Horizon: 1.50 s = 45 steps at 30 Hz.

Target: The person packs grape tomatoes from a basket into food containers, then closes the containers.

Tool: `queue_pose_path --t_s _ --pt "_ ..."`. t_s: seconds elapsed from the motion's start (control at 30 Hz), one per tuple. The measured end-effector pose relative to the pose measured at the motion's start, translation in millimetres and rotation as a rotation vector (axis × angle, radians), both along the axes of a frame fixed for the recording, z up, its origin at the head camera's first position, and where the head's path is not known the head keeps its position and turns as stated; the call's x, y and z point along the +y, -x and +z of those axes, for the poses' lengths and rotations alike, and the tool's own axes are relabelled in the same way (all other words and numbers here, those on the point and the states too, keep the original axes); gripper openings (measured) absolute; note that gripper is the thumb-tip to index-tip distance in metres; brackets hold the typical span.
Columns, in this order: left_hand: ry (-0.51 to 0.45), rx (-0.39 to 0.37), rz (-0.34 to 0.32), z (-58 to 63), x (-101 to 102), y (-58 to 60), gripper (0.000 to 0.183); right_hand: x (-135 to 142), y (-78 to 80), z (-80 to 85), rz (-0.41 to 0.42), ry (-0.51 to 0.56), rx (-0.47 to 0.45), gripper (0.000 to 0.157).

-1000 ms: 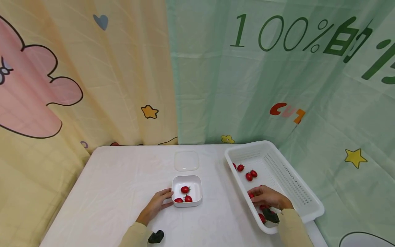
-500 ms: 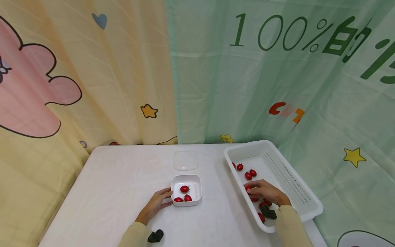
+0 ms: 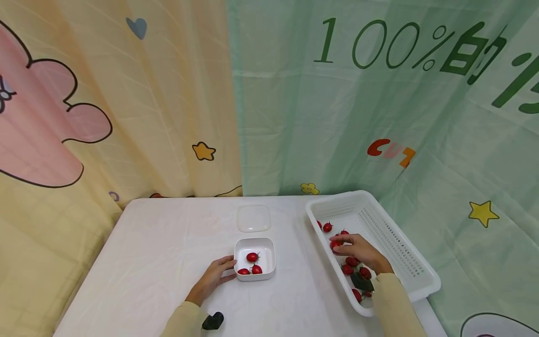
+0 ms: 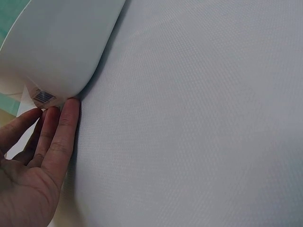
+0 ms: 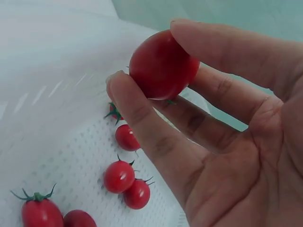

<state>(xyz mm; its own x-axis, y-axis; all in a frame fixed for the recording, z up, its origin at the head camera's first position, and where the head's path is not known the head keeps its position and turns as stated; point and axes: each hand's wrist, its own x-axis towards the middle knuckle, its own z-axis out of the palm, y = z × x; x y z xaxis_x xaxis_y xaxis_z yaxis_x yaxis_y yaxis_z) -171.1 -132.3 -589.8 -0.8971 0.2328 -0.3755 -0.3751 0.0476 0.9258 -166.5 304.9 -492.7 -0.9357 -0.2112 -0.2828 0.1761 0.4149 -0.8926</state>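
Between thumb and fingers, my right hand (image 3: pixel 360 251) pinches a red cherry tomato (image 5: pixel 163 65), raised above the floor of the white slotted basket (image 3: pixel 393 234). More cherry tomatoes (image 5: pixel 119 176) with green stems lie below it in the basket. On the left, a small square white container (image 3: pixel 269 277) holds several cherry tomatoes (image 3: pixel 252 257). My left hand (image 3: pixel 214 279) touches the container's left side with fairly straight fingers. In the left wrist view the fingertips (image 4: pixel 71 105) meet its lower wall, beside a barcode label (image 4: pixel 43 96).
A translucent square lid (image 3: pixel 254 218) lies flat behind the small container. White cloth (image 3: pixel 168 243) covers the table. Printed curtains (image 3: pixel 294 117) hang behind the table and along its sides. A black wrist device (image 3: pixel 212 321) sits at the left sleeve.
My right hand has moved away from me and slightly left inside the basket, carrying the pinched cherry tomato. Tomatoes beneath it have come into sight. The left hand has stayed at the container.
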Motion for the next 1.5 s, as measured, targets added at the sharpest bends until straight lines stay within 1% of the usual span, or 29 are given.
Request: queue_pose_path --t_s 0.13,0.23,0.3,0.43,0.53,0.77,0.93,1.07,1.23,1.5 --pt "-0.003 0.003 -0.011 0.2 -1 -0.1 0.056 -4 4.7 4.6 -0.041 -0.009 0.004 0.050" --pt "-0.008 0.007 -0.023 0.1 -1 0.1 0.058 -7 6.9 7.1 -0.048 -0.013 0.051 0.050" --pt "-0.010 0.008 -0.018 0.2 -1 0.3 0.058 -10 8.0 8.9 -0.056 -0.014 0.078 0.048" --pt "-0.012 0.007 -0.023 -0.1 0 -0.2 0.059 -16 10.4 13.3 -0.044 -0.003 0.114 0.043" --pt "-0.002 0.007 -0.032 -1.0 -1 -0.9 0.060 -21 12.6 16.2 -0.005 0.010 0.133 0.040" --pt "0.010 -0.001 -0.016 -2.7 -2 -2.1 0.059 -37 22.0 16.2 0.000 0.023 0.101 0.040" --pt "0.013 -0.004 -0.011 -2.8 -2 -2.8 0.059 -51 28.0 15.5 0.055 0.071 0.123 0.044" --pt "0.009 -0.001 -0.016 -2.4 -2 -2.9 0.059 -63 31.9 14.9 0.081 0.093 0.101 0.045" --pt "0.000 -0.001 -0.018 -2.6 -2 -2.4 0.059 -77 36.5 12.1 0.085 0.077 0.070 0.039" --pt "-0.005 0.008 -0.022 -2.5 -1 -1.3 0.059 -96 40.5 10.1 0.121 0.085 0.060 0.035"
